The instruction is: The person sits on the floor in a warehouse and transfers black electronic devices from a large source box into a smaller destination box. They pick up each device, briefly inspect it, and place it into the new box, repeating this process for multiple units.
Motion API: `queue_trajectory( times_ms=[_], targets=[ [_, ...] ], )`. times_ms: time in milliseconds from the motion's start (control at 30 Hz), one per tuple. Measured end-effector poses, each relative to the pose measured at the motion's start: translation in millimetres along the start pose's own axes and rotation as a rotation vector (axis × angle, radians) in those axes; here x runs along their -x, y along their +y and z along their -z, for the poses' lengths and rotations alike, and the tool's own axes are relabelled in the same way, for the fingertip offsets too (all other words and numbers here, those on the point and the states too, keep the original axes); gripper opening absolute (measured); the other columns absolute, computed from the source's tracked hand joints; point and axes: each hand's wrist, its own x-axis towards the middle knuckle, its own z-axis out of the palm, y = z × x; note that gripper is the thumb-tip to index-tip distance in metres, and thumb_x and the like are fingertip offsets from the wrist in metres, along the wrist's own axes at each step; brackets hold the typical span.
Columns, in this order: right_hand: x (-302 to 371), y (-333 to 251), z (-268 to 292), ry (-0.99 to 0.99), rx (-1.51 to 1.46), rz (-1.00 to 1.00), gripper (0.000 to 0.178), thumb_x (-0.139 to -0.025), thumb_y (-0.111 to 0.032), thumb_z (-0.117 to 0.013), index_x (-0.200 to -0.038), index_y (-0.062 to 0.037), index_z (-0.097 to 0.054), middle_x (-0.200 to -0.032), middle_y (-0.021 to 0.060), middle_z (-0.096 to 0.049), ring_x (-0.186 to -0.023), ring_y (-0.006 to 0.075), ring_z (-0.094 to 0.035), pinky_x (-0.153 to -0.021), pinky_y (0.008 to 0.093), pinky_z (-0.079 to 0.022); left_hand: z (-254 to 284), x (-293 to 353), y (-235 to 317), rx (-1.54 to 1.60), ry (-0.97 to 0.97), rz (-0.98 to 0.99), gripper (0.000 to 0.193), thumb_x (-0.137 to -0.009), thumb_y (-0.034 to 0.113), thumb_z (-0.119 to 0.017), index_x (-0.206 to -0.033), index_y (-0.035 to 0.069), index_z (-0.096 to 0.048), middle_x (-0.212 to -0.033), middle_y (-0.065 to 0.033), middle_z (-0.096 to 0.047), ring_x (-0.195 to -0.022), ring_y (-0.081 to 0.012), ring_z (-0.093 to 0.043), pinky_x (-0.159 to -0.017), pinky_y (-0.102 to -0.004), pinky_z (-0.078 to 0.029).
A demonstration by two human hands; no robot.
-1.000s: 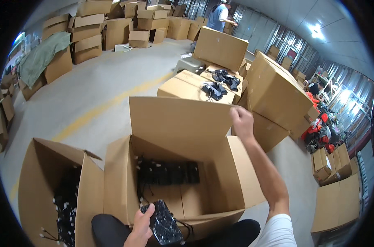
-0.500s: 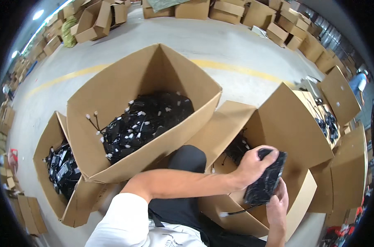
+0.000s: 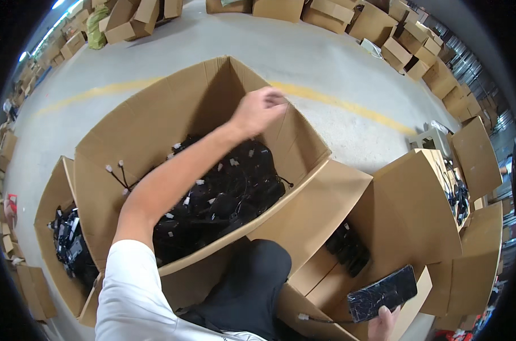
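Note:
My right hand [image 3: 385, 321] grips a flat black rectangular unit [image 3: 383, 292] by its lower edge. The unit's surface is shiny and creased like film, and a short black cable with a white plug [image 3: 302, 316] trails from it to the left. Below and around it is an open carton [image 3: 406, 210] holding more black units [image 3: 349, 250]. My left hand [image 3: 262, 109] is raised over the far right wall of a large open carton [image 3: 138, 113]. Its fingers are curled and slightly blurred; whatever they hold cannot be made out. Under that forearm lies a heap of black units [image 3: 235, 176] with white plugs.
A smaller carton [image 3: 53, 227] with black parts stands at the left. Further right, a carton [image 3: 477, 159] sits beside bundled black cables [image 3: 456, 196]. My knee [image 3: 263, 261] is between the cartons. Many cartons [image 3: 278, 8] line the far side, beyond a yellow floor line [image 3: 337, 102].
My left hand has left the black unit and swung up and left over the large carton. My right hand keeps the unit, now lower and turned more level.

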Motion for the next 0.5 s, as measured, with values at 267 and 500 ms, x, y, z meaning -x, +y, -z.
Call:
queue_trajectory(
  times_ms=[267,500],
  targets=[
    [1,48,20,0.382,-0.216,-0.388,0.064,-0.09,-0.046,-0.065,-0.138,-0.0041,-0.055,-0.13,0.0178,-0.065,-0.116,0.0368,-0.065,-0.096,0.0531,-0.057,30,71,-303,-0.982,-0.38,0.213,0.059,-0.081,0.01,-0.07,-0.139,0.009,-0.056,-0.134,-0.0185,-0.06,-0.13,-0.0379,-0.055,-0.11,-0.0527,-0.041],
    [-18,0,-11,0.358,-0.003,-0.248,0.033,-0.099,-0.022,-0.059,-0.121,0.0019,-0.058,-0.112,0.0113,-0.069,-0.102,0.0243,-0.069,-0.09,0.0396,-0.058,51,44,-181,-0.416,-0.075,0.287,0.023,-0.083,0.022,-0.078,-0.094,0.003,-0.072,-0.09,-0.0107,-0.074,-0.082,-0.0277,-0.071,-0.075,-0.0388,-0.055]
  ],
)
